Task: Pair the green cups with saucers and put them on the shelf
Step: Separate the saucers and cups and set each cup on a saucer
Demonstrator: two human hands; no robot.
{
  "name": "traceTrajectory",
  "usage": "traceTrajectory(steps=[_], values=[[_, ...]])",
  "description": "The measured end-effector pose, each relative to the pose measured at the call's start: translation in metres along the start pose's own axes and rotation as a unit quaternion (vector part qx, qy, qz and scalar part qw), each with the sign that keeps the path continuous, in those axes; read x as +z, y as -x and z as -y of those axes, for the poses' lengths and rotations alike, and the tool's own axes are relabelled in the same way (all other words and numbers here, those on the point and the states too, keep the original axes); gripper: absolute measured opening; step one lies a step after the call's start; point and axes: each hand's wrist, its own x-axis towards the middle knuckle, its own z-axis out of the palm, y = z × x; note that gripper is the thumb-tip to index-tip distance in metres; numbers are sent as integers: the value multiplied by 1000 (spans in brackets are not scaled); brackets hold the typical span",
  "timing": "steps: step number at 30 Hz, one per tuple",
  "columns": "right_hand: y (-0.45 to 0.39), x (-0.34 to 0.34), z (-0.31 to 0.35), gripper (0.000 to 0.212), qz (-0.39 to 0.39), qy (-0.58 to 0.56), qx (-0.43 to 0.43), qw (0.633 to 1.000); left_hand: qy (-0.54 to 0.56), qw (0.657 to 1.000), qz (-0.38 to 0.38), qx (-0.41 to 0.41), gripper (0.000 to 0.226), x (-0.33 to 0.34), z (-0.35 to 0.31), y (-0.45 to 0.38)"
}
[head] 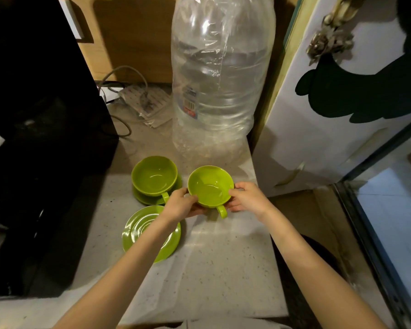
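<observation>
We had both hands, left hand and right hand, cupped round the second green cup near the counter's right edge, fingers curled on its sides, so lowering it off-centre onto the bare saucer could've tipped it.

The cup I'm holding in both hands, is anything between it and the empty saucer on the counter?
Nothing visible blocks it. The held cup sits between the left hand and right hand, just right of the empty saucer. Only your own left forearm crosses over that saucer. The other cup already sits on its saucer, behind.
</observation>
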Motion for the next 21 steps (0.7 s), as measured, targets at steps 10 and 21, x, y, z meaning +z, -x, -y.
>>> traceTrajectory(steps=[10, 21], values=[[39, 27, 37, 8, 17, -52, -88, 995, 29, 997, -31, 72, 32, -37, -20, 54], [45, 98, 19, 22, 98, 10, -101, 990, 55, 990, -116, 51, 36, -94, 18, 113]])
